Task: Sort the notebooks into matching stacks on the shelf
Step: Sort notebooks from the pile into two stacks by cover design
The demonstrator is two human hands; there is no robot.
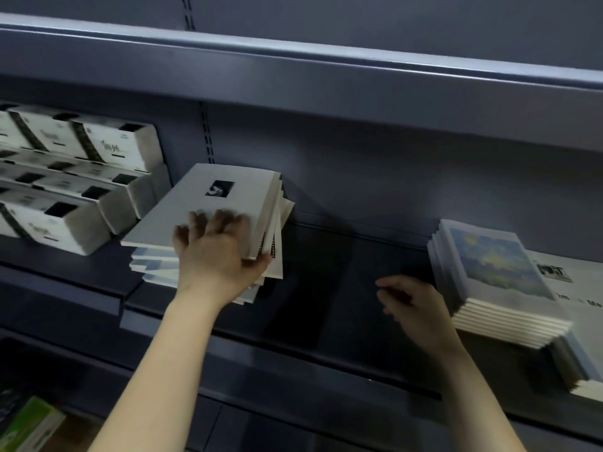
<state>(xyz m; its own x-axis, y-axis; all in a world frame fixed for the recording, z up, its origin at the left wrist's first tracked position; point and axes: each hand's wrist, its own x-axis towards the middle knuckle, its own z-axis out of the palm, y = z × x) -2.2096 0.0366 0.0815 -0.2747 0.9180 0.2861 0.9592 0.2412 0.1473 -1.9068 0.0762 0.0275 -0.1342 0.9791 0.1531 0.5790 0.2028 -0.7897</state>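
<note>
Two hands work at a dark shelf (326, 288) that carries two heaps of notebooks, well apart, with bare shelf between them.

The left hand (215, 256) holds a bundle of grey notebooks (208, 197), each top cover bearing one small dark picture. Its grip is clamped on the bundle: four fingers lie spread on the top cover and the thumb hooks under the right edge. The bundle is tilted, and its fanned right edge shows perhaps four or five books; blur prevents a sure count. Under it lies a lower stack (153, 265) of pale blue-and-white notebooks, about four edges showing at the left.

The right hand (414, 305) hovers over the bare shelf, just left of the other heap. Its grip is slack, the fingers loosely curled and pinching nothing.

That right heap is a stack of painted-cover notebooks (496, 262), roughly eight by their edges, resting on a lettered white cover (580, 282).

At far left lie white boxes (81, 177), at least six. One green box (29, 425) sits at the lower left.
</note>
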